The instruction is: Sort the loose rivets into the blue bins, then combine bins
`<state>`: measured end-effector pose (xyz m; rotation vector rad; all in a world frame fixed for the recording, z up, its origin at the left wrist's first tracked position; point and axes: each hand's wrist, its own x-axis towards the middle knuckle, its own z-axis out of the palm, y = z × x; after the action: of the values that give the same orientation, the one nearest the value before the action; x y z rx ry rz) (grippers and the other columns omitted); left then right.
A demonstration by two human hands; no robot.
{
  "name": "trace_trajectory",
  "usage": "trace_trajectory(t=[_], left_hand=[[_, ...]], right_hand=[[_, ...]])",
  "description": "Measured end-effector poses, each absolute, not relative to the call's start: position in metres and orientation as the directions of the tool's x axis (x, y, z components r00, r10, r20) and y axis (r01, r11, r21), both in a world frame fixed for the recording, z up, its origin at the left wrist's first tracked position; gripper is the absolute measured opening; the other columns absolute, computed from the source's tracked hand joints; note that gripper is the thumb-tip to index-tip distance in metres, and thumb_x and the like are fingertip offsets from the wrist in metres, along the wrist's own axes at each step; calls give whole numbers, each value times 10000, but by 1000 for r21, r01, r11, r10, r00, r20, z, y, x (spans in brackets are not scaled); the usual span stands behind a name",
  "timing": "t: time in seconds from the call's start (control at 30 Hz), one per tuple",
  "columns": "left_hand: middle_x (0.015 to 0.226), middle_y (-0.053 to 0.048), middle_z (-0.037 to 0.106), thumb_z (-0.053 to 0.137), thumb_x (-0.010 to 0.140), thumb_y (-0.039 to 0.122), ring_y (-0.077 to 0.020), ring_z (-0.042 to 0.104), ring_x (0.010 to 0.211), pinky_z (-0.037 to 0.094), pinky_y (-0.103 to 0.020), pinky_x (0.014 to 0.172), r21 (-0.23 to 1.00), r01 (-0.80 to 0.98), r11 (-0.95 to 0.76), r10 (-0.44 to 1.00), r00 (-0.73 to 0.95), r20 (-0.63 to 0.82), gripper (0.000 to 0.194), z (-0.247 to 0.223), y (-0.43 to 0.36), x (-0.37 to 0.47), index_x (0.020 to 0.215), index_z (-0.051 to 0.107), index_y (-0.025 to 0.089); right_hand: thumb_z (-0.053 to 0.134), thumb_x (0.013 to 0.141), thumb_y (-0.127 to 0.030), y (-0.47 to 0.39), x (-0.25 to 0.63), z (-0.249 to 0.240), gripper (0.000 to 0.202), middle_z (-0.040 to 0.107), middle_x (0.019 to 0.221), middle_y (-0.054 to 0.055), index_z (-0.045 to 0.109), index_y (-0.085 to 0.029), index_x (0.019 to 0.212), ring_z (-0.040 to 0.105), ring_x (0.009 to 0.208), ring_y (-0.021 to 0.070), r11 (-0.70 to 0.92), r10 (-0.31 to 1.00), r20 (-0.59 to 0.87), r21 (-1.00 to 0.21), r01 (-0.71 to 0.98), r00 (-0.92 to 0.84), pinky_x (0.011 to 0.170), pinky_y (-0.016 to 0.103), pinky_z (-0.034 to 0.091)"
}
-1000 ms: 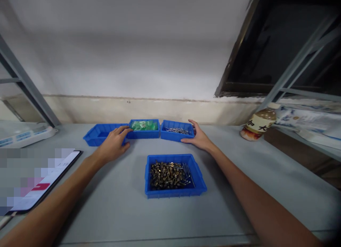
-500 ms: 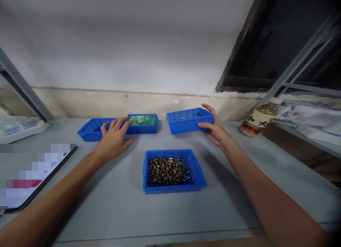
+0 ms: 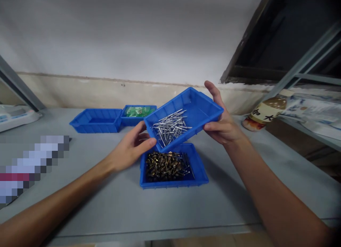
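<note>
Between both hands a blue plastic bin (image 3: 204, 114) is held in the air, tilted down to the left and toward me. Many thin silver nails or pins (image 3: 172, 126) have gathered at its lower left end. My left hand (image 3: 130, 147) grips that lower end, thumb on the near corner and fingers partly hidden behind it. My right hand (image 3: 222, 126) clasps the raised right end, thumb at the near side. Just beneath, on the table, stands another blue bin (image 3: 174, 184), holding brass-coloured screw-like pieces (image 3: 165, 167) and a few silver pins at its right.
Behind, at the left, are an open blue bin (image 3: 96, 126) and a smaller blue bin (image 3: 128, 122) with green packets (image 3: 140, 111). A bottle (image 3: 266, 110) stands at right beside a shelf post. A pixelated flat device (image 3: 29, 169) lies at left, near a white power strip (image 3: 18, 119).
The held bin has come nearer and tipped left, its pins now showing in a heap. My left hand has moved from the rear bins to grip its lower end.
</note>
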<state>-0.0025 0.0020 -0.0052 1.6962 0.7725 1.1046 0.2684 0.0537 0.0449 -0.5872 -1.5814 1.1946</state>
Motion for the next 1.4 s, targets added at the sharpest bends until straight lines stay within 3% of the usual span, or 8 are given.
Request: trace_trajectory(t=[0.2, 0.33, 0.47, 0.6, 0.8, 1.0, 1.17, 1.4], left_hand=[[1099, -49, 659, 733, 819, 283, -215, 648, 1004, 513, -382, 945, 961, -215, -176, 904, 352, 244, 434, -2, 2, 3, 1196, 522, 239], [963, -12, 684, 835, 697, 182, -181, 669, 919, 547, -329, 854, 938, -274, -212, 947, 181, 266, 456, -1, 6, -1, 1012, 508, 222], [1013, -10, 691, 839, 686, 145, -163, 674, 948, 541, -305, 879, 909, -319, -268, 947, 88, 310, 472, 1, 6, -1, 962, 463, 218], [908, 8, 699, 860, 658, 171, -161, 684, 897, 558, -306, 854, 931, -263, -253, 961, 47, 274, 510, 2, 0, 5, 923, 427, 218], [1058, -39, 673, 854, 663, 275, -236, 686, 909, 588, -418, 815, 959, -112, -262, 956, 104, 273, 590, 0, -3, 6, 1053, 413, 240], [1168, -77, 658, 774, 770, 304, -275, 670, 1001, 540, -486, 912, 959, -49, -280, 924, 256, 283, 619, 1, -4, 2, 1261, 400, 261], [1267, -100, 609, 793, 749, 287, -305, 579, 1173, 457, -506, 1024, 962, -2, -272, 913, 315, 259, 634, 0, -5, 2, 1288, 467, 223], [1273, -108, 597, 813, 722, 273, -304, 545, 1203, 408, -529, 1053, 936, 99, -338, 906, 303, 295, 667, -2, -4, 2, 1290, 469, 220]], right_hand=[[842, 564, -242, 57, 253, 31, 926, 642, 1124, -32, 399, -453, 1349, 634, 948, 209, 270, 886, 363, -910, -315, -289, 812, 399, 560], [788, 699, -296, 58, 229, 20, 525, 674, 1003, -25, 552, -350, 1164, 638, 921, 175, 149, 942, 254, -903, -403, -222, 858, 380, 538], [652, 829, -437, 52, 212, 19, 255, 693, 904, 51, 632, -221, 963, 651, 801, 186, 14, 962, 103, -944, -330, -254, 724, 361, 553], [614, 854, -396, 44, 213, 25, 268, 689, 961, 38, 616, -249, 1078, 653, 809, 186, 56, 924, 165, -951, -305, -345, 708, 353, 556], [808, 646, -269, 40, 218, 25, 751, 654, 1123, 18, 440, -373, 1292, 653, 897, 224, 104, 892, 220, -950, -293, -396, 673, 369, 587], [789, 625, -225, 42, 224, 26, 711, 668, 1026, 2, 475, -348, 1251, 659, 871, 227, 197, 891, 281, -947, -255, -356, 689, 367, 572], [785, 628, -190, 41, 231, 27, 767, 669, 1038, 3, 452, -338, 1303, 663, 912, 220, 248, 844, 336, -935, -252, -418, 765, 364, 565], [800, 632, -176, 40, 235, 24, 827, 663, 1037, -6, 425, -352, 1348, 655, 940, 217, 328, 808, 390, -921, -211, -443, 807, 363, 564]])
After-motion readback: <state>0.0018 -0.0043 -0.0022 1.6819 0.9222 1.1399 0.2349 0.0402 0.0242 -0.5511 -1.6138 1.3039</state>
